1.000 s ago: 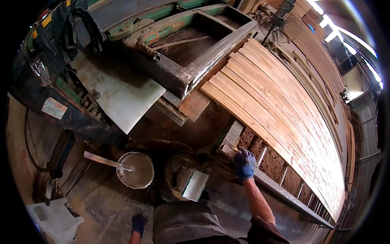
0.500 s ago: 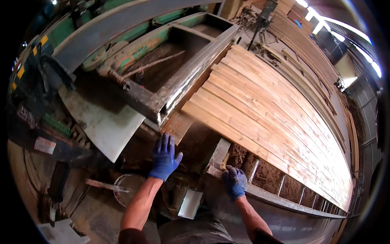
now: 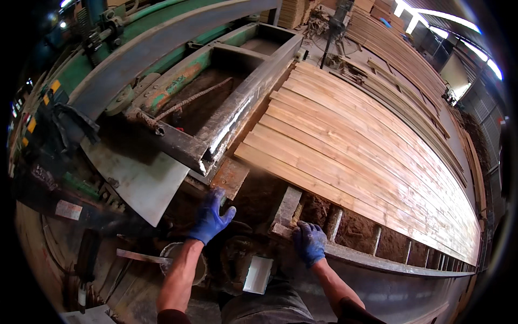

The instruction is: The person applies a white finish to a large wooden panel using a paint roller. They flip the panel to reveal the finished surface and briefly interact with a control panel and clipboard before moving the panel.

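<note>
My left hand [image 3: 208, 220], in a blue work glove, has its thumb spread away from its fingers and appears to hold nothing. Its fingertips are at the near end of a rusty flat plate [image 3: 230, 177]; I cannot tell if they touch. My right hand [image 3: 310, 243], gloved the same way, curls its fingers over the corner of a metal frame rail [image 3: 367, 259]. Beyond it, long planks [image 3: 329, 146] lie side by side in a slanted panel across the frame. A heavy steel beam [image 3: 245, 97] runs along the panel's left end.
Green machinery [image 3: 178, 89] fills the far left, above a pale metal sheet [image 3: 143, 178]. A round bucket [image 3: 198, 270] with a flat stick [image 3: 141, 256] across it stands low by my left forearm. Near my legs is a white rectangular tray [image 3: 258, 274]. Stacked boards [image 3: 388, 48] lie farther back.
My left hand has drawn slightly back from the rusty plate, down and to the left. The right hand stays on the rail. The whole view has shifted a little; the planks lie as before.
</note>
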`<move>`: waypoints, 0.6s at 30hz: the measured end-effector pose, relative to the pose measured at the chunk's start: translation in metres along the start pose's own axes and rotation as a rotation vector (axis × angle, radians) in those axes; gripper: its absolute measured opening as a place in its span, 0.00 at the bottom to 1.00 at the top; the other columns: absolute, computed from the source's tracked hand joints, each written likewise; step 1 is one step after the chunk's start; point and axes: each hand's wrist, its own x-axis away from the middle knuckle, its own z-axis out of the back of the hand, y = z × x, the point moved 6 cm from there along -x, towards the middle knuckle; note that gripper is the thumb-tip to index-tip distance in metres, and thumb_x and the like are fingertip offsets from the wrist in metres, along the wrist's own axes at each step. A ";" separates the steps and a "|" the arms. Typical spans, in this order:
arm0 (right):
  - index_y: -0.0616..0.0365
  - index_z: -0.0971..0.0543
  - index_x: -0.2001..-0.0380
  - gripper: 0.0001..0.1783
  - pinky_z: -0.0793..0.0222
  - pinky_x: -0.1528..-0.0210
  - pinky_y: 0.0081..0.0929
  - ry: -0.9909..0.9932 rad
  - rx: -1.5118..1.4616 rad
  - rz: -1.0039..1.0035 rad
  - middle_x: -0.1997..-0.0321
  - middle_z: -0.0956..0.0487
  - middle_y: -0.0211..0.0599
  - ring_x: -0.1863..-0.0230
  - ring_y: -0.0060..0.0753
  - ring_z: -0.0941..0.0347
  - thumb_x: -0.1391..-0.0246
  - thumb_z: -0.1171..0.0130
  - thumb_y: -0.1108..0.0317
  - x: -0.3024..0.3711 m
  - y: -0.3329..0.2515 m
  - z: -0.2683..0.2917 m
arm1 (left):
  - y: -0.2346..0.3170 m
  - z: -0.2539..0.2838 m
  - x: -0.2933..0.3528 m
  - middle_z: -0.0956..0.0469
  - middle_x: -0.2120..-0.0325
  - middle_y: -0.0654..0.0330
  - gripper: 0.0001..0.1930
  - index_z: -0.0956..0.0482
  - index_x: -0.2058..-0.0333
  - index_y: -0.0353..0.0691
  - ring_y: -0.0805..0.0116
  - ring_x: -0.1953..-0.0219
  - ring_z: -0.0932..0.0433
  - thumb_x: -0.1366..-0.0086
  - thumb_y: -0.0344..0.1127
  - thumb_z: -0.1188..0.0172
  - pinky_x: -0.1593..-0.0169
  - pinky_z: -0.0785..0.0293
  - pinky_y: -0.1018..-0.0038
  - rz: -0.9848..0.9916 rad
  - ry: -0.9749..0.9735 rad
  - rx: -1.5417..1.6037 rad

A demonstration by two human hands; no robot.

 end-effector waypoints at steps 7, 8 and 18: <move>0.54 0.21 0.61 0.13 0.28 0.57 0.46 0.015 0.039 0.015 0.64 0.20 0.45 0.61 0.52 0.25 0.47 0.43 0.61 0.010 0.014 -0.009 | 0.017 0.125 0.049 0.22 0.53 0.47 0.23 0.27 0.47 0.35 0.52 0.52 0.21 0.39 0.38 0.36 0.48 0.25 0.65 0.106 0.105 0.110; 0.54 0.21 0.61 0.12 0.28 0.57 0.47 0.014 -0.004 0.004 0.63 0.20 0.45 0.60 0.52 0.25 0.47 0.43 0.62 0.010 0.016 -0.007 | -0.001 0.129 0.071 0.22 0.52 0.48 0.23 0.28 0.46 0.34 0.55 0.52 0.21 0.38 0.36 0.36 0.48 0.25 0.68 0.219 0.113 0.232; 0.53 0.28 0.47 0.24 0.34 0.44 0.48 -0.290 -0.087 0.349 0.47 0.24 0.42 0.43 0.51 0.30 0.45 0.44 0.57 -0.101 -0.151 -0.049 | -0.069 0.009 0.592 0.20 0.72 0.51 0.14 0.20 0.68 0.40 0.51 0.68 0.21 0.37 0.45 0.46 0.63 0.26 0.57 0.846 -0.533 0.172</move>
